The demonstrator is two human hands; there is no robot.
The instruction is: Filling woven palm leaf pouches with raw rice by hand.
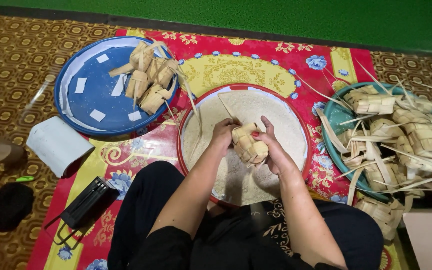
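Both hands, left hand [224,134] and right hand [272,147], grip 1 pale, checker-woven palm-leaf pouch [249,144] over rice.

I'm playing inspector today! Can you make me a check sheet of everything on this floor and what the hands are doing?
Surface: red flowered mat over brown patterned floor.
Job's things: woven leaf pouch held over a red-rimmed tray of rice.
Hands: left hand and right hand both grip the pouch.
Clutter: blue tray with four filled pouches; teal basin heaped with empty pouches; white roll; black case; dark cloth.
Cables: nothing seen.
Surroundings: green wall.
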